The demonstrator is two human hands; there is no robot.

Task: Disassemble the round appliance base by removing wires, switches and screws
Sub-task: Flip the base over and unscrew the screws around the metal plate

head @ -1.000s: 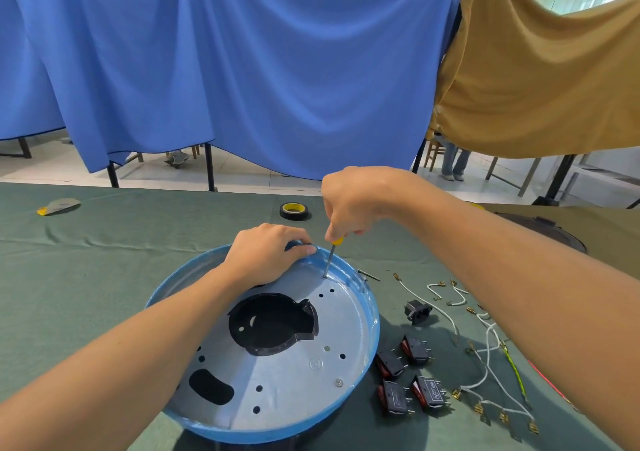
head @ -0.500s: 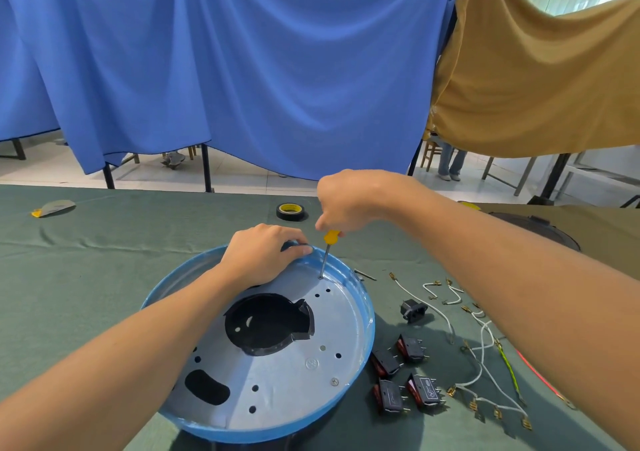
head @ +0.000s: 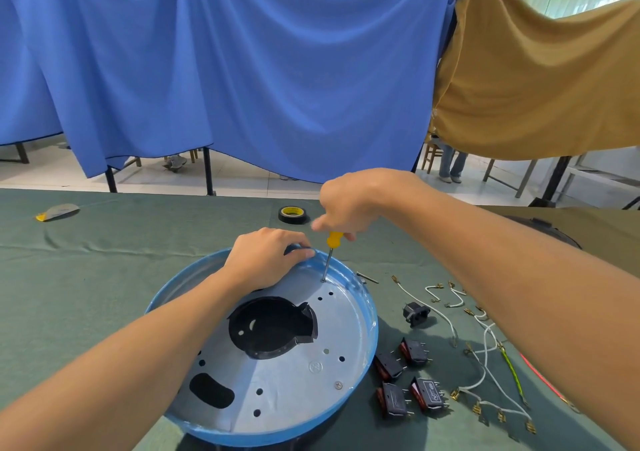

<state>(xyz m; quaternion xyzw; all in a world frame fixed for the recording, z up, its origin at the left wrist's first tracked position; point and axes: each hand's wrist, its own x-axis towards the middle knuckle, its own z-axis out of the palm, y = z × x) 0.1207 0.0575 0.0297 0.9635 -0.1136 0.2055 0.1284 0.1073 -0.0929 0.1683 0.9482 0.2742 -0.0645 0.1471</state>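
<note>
Right hand (head: 346,204) grips the screwdriver (head: 329,256), tip on a screw near the rim; left hand (head: 266,260) clasps the round base (head: 363,329). Keep the shaft upright, pressing firmly while turning.

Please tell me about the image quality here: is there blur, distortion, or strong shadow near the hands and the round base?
Head view: wide-angle bending stretches both forearms large at the frame bottom; the right hand shows slight motion blur at its fingers above the yellow-handled screwdriver; the round base is sharp, casting a dark shadow to its right; daylight is soft, without harsh glare.

A blue drape (head: 242,69) and tan drape (head: 540,80) hang above a pale tiled floor (head: 242,177).
</note>
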